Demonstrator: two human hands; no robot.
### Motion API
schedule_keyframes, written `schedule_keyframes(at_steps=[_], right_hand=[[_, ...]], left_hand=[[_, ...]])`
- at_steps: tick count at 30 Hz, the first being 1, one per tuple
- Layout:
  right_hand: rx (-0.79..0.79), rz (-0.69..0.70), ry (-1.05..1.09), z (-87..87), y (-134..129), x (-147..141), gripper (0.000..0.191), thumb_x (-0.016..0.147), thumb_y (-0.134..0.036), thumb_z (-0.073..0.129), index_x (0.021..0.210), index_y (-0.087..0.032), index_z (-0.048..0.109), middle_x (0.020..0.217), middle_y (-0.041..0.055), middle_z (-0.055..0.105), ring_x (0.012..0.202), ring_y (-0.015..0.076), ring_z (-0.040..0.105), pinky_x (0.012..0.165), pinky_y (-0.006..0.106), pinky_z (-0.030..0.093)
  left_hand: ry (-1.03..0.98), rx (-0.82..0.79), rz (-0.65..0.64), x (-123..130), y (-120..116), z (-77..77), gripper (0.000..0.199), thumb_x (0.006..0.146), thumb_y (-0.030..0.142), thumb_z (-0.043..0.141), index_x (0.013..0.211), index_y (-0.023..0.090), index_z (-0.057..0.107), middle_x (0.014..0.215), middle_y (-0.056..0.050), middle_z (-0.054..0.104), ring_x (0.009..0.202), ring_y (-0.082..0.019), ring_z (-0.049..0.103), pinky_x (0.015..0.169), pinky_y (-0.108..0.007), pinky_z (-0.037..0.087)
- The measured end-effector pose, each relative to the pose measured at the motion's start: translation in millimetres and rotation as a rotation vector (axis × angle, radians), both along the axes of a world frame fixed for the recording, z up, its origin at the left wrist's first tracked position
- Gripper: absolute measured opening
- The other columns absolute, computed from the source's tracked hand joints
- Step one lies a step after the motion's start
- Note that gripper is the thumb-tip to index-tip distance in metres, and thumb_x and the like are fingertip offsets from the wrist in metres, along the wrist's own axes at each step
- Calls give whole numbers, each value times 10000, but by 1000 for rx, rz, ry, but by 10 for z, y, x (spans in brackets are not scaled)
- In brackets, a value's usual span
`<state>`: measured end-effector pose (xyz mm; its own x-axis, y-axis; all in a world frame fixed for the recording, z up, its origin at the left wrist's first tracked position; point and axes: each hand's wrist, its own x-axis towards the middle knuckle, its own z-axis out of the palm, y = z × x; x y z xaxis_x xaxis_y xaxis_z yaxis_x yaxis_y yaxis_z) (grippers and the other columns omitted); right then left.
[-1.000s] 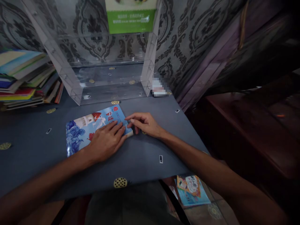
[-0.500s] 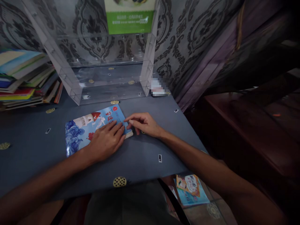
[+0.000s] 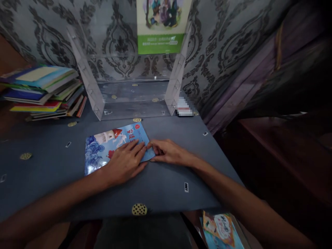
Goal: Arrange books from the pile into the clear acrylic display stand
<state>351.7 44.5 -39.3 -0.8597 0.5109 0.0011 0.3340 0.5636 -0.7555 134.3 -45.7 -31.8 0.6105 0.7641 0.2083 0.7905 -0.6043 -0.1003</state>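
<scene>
A blue picture-covered book (image 3: 103,148) lies flat and closed on the table, turned sideways to me. Its cover shows waves, a white lighthouse with a red top and red lettering. My left hand (image 3: 127,160) rests palm down across the cover, fingers stretched out, hiding part of the picture. At the book's near right corner, my right hand (image 3: 166,151) has its fingers curled, thumb and fingertips pinching the edge.
A clear acrylic rack (image 3: 89,83) stands behind the book, with a green-and-white book (image 3: 160,44) upright high in it. Stacked books (image 3: 44,91) sit at the left. A blurred-out item (image 3: 184,106) lies right of the rack. Below the table edge is another book (image 3: 220,228).
My right hand has come down from above the book's right edge to its corner, and its fingers have closed there. The left hand stays on the cover; the view has shifted.
</scene>
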Motion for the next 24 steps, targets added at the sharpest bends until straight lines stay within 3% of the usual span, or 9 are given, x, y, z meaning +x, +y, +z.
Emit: schedule_keyframes(at_steps=[6,12,18,24], right_hand=[[95,-17,57,-93,86,61,206,902,-287,689,1075,-175,688,697,-44,562,611,105,515,607,221,399],[284,-35,112,-137,188,78,274,982,-341,579,1151,-177,720,851,44,680,716,142,622,684,254,475],[483,-118,13,-138,325,-17,296,1005,-300,533,1238,-240,705,996,75,750,878,185,704,778,287,523],[532,-195,-131,-98,461,-215,306,996,-280,550,1265,-266,695,1131,83,761,999,239,726,822,326,543]], left_hand=[[-40,-82,37,-47,13,62,517,993,481,481,1326,95,567,1368,-169,633,1302,-318,568,1016,-461,517],[-46,-86,98,-64,31,101,545,981,544,481,1284,105,591,1349,-161,644,1289,-331,572,1014,-476,513],[-14,-61,137,-57,65,121,493,979,519,503,1248,121,612,1313,-152,659,1240,-338,590,945,-484,541],[41,-5,195,-80,101,88,529,987,504,496,1299,89,598,1347,-158,644,1242,-336,593,997,-472,516]])
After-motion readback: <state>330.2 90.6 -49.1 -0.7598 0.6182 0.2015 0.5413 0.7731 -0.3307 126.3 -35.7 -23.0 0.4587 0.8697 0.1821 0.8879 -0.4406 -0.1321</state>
